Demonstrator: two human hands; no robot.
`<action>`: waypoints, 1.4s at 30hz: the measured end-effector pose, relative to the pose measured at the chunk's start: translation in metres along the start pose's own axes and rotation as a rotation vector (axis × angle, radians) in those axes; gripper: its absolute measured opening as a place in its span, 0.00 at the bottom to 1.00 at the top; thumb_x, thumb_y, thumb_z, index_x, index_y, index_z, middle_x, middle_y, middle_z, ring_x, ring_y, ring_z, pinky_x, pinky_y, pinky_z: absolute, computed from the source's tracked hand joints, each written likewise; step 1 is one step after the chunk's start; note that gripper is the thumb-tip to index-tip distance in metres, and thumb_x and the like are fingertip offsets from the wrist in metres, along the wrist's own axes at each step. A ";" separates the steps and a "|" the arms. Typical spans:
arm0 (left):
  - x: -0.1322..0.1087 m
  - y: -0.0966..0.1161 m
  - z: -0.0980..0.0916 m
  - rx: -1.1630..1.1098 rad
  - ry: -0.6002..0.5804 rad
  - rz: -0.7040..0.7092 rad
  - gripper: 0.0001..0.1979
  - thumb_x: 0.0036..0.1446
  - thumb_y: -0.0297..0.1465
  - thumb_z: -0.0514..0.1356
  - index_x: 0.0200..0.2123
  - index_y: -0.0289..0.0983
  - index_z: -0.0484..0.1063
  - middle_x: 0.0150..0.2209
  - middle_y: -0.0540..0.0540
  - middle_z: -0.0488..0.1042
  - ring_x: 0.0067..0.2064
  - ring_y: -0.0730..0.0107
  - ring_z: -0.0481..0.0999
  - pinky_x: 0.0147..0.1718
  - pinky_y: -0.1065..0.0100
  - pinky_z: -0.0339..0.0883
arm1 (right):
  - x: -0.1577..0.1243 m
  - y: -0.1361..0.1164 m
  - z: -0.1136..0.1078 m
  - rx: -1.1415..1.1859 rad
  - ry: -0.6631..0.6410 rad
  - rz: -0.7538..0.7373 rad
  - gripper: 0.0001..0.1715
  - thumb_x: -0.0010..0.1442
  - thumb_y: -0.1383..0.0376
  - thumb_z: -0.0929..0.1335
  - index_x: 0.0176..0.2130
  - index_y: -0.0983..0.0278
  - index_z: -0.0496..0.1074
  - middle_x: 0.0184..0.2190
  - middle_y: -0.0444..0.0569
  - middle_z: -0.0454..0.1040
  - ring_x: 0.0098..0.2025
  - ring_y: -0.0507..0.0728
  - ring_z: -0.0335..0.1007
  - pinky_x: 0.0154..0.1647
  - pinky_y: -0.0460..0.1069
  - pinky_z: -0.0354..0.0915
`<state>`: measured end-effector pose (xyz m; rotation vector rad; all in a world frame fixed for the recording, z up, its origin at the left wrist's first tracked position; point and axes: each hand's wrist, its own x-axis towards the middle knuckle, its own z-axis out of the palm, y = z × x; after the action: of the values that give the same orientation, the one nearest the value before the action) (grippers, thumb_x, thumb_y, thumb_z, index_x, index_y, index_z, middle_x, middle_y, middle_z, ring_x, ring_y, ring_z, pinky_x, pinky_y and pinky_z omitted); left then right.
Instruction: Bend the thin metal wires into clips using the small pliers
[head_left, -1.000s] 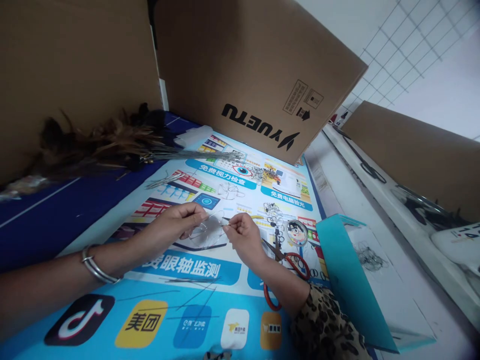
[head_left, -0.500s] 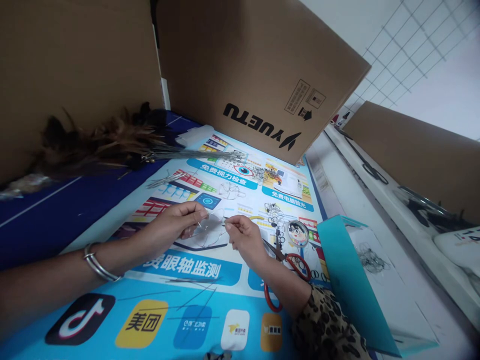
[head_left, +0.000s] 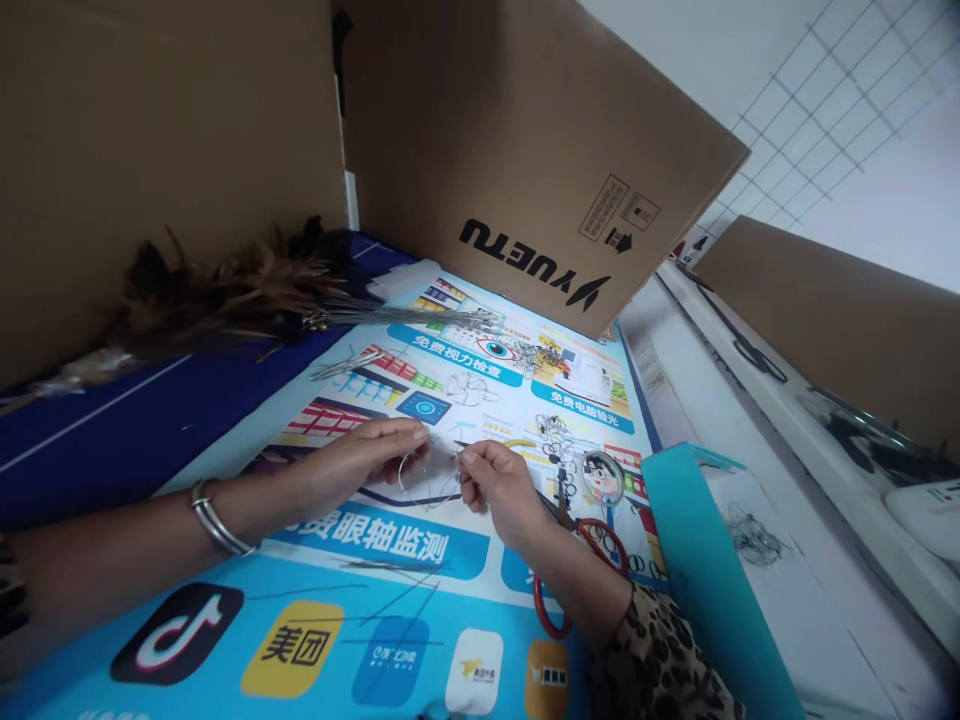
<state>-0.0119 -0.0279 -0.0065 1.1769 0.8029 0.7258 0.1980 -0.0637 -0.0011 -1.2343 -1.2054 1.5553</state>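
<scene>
Between my two hands a thin wire loop (head_left: 429, 505) hangs just above the printed sheet. My left hand (head_left: 390, 447) pinches its left side between thumb and fingers. On the right side, my right hand (head_left: 491, 478) has thumb and forefinger closed on the wire, and a dark pointed tip shows past the fingers. Red-handled scissors (head_left: 600, 545) lie on the sheet, partly under my right forearm. Beside them is a round tape roll (head_left: 602, 478), with several small black rings (head_left: 562, 475) next to it. Loose straight wires (head_left: 390, 600) lie in front of me.
A tall cardboard box (head_left: 525, 140) stands at the back. Brown feathers (head_left: 232, 285) and a bundle of wires (head_left: 420, 315) lie at the left. An upright teal box (head_left: 705, 570) at the right has tangled wire (head_left: 754, 535) beside it. Bent wire pieces (head_left: 474, 387) rest beyond my hands.
The view has shifted slightly, moving everything a little right and down. The wire loop has turned between my fingers, and my left hand's fingers have moved along it.
</scene>
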 end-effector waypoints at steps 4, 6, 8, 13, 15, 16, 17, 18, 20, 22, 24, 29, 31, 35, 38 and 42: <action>0.000 0.006 -0.002 -0.070 -0.123 -0.009 0.14 0.58 0.43 0.60 0.31 0.37 0.74 0.32 0.47 0.72 0.32 0.67 0.68 0.33 0.68 0.64 | -0.001 0.000 0.000 0.001 -0.001 -0.014 0.18 0.58 0.51 0.70 0.30 0.63 0.68 0.16 0.38 0.67 0.16 0.46 0.57 0.17 0.42 0.53; 0.001 0.009 -0.004 -0.090 -0.199 -0.007 0.13 0.59 0.42 0.60 0.32 0.38 0.75 0.35 0.46 0.73 0.35 0.66 0.70 0.35 0.68 0.65 | -0.001 0.001 -0.001 -0.008 0.000 -0.022 0.19 0.58 0.51 0.70 0.30 0.63 0.68 0.16 0.38 0.67 0.16 0.46 0.57 0.17 0.43 0.53; 0.001 0.011 -0.007 -0.103 -0.264 -0.004 0.12 0.59 0.41 0.61 0.33 0.38 0.74 0.37 0.45 0.75 0.38 0.65 0.71 0.36 0.68 0.65 | -0.001 0.001 -0.001 -0.017 0.005 -0.025 0.19 0.58 0.51 0.70 0.30 0.63 0.68 0.16 0.38 0.67 0.16 0.46 0.57 0.17 0.43 0.53; 0.003 0.010 -0.013 -0.148 -0.341 -0.056 0.11 0.59 0.40 0.63 0.33 0.38 0.72 0.42 0.42 0.77 0.44 0.61 0.76 0.42 0.65 0.68 | -0.001 0.003 0.000 -0.041 0.008 -0.047 0.19 0.58 0.50 0.69 0.31 0.63 0.69 0.16 0.39 0.68 0.16 0.47 0.57 0.18 0.43 0.52; 0.005 0.008 -0.015 -0.183 -0.373 -0.093 0.11 0.59 0.40 0.63 0.34 0.38 0.71 0.42 0.42 0.77 0.43 0.60 0.77 0.41 0.65 0.69 | -0.002 0.004 0.000 -0.046 -0.002 -0.060 0.18 0.59 0.50 0.69 0.32 0.63 0.70 0.17 0.39 0.68 0.16 0.47 0.57 0.18 0.43 0.52; 0.005 0.007 -0.016 -0.195 -0.379 -0.096 0.11 0.59 0.39 0.63 0.34 0.38 0.71 0.41 0.43 0.77 0.41 0.62 0.77 0.39 0.65 0.69 | -0.002 0.004 0.001 -0.047 -0.005 -0.065 0.18 0.60 0.50 0.69 0.32 0.63 0.70 0.17 0.40 0.69 0.16 0.47 0.57 0.18 0.43 0.53; 0.006 0.007 -0.016 -0.200 -0.377 -0.088 0.11 0.59 0.39 0.63 0.34 0.38 0.71 0.39 0.43 0.77 0.39 0.63 0.77 0.38 0.67 0.69 | -0.002 0.004 0.001 -0.048 -0.006 -0.068 0.18 0.60 0.50 0.69 0.33 0.63 0.70 0.18 0.40 0.69 0.17 0.47 0.58 0.18 0.43 0.53; 0.006 0.006 -0.017 -0.197 -0.370 -0.076 0.11 0.59 0.39 0.63 0.33 0.37 0.71 0.37 0.44 0.77 0.37 0.65 0.77 0.36 0.68 0.69 | -0.003 0.003 0.001 -0.050 -0.008 -0.071 0.18 0.60 0.50 0.69 0.33 0.63 0.70 0.19 0.40 0.70 0.17 0.47 0.58 0.18 0.43 0.53; 0.007 0.005 -0.017 -0.184 -0.341 -0.061 0.11 0.59 0.39 0.63 0.34 0.37 0.73 0.35 0.45 0.76 0.34 0.67 0.75 0.35 0.69 0.68 | -0.003 0.003 0.001 -0.050 -0.010 -0.079 0.19 0.60 0.49 0.68 0.33 0.63 0.70 0.20 0.41 0.71 0.17 0.47 0.59 0.18 0.43 0.55; 0.009 0.004 -0.018 -0.172 -0.310 -0.063 0.12 0.59 0.41 0.62 0.34 0.37 0.75 0.35 0.43 0.75 0.33 0.67 0.74 0.34 0.68 0.69 | -0.003 0.002 0.001 -0.053 -0.012 -0.087 0.20 0.60 0.49 0.68 0.33 0.63 0.69 0.21 0.42 0.72 0.18 0.47 0.59 0.19 0.43 0.55; 0.011 0.001 -0.018 -0.154 -0.290 -0.063 0.14 0.59 0.42 0.61 0.34 0.36 0.77 0.35 0.42 0.76 0.33 0.65 0.73 0.34 0.67 0.70 | -0.003 0.003 0.001 -0.060 -0.005 -0.095 0.20 0.61 0.49 0.67 0.33 0.63 0.69 0.20 0.41 0.71 0.18 0.47 0.59 0.19 0.43 0.55; 0.015 -0.003 -0.020 -0.142 -0.265 -0.057 0.14 0.58 0.41 0.62 0.32 0.36 0.80 0.37 0.40 0.76 0.34 0.65 0.72 0.34 0.67 0.69 | -0.003 0.006 0.001 -0.076 0.042 -0.152 0.18 0.62 0.50 0.67 0.34 0.63 0.68 0.20 0.40 0.70 0.18 0.46 0.58 0.20 0.43 0.56; 0.015 -0.002 -0.020 -0.136 -0.261 -0.063 0.14 0.59 0.41 0.61 0.33 0.36 0.80 0.34 0.41 0.76 0.32 0.66 0.71 0.32 0.68 0.68 | -0.004 0.006 0.002 -0.107 0.048 -0.167 0.18 0.63 0.51 0.66 0.34 0.63 0.68 0.19 0.39 0.68 0.18 0.47 0.58 0.20 0.43 0.56; 0.014 0.001 -0.021 -0.128 -0.268 -0.071 0.17 0.61 0.43 0.59 0.35 0.35 0.79 0.29 0.42 0.72 0.31 0.65 0.69 0.29 0.68 0.64 | -0.005 0.005 0.004 -0.102 0.062 -0.166 0.18 0.62 0.50 0.67 0.34 0.62 0.67 0.21 0.39 0.70 0.18 0.46 0.58 0.19 0.43 0.56; 0.014 0.000 -0.021 -0.134 -0.255 -0.074 0.15 0.60 0.43 0.60 0.36 0.36 0.77 0.28 0.45 0.71 0.30 0.67 0.68 0.28 0.69 0.63 | -0.004 0.004 0.004 -0.083 0.072 -0.164 0.18 0.61 0.50 0.67 0.34 0.63 0.67 0.25 0.41 0.72 0.18 0.46 0.59 0.19 0.43 0.56; 0.016 -0.003 -0.020 -0.140 -0.168 -0.043 0.14 0.58 0.42 0.63 0.35 0.36 0.76 0.26 0.48 0.69 0.27 0.70 0.66 0.27 0.70 0.60 | -0.004 0.006 0.003 -0.105 0.067 -0.174 0.18 0.62 0.50 0.66 0.34 0.63 0.68 0.21 0.40 0.70 0.18 0.46 0.58 0.19 0.43 0.56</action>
<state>-0.0206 -0.0055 -0.0156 1.0758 0.6254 0.6288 0.1960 -0.0690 -0.0059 -1.2044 -1.3276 1.3288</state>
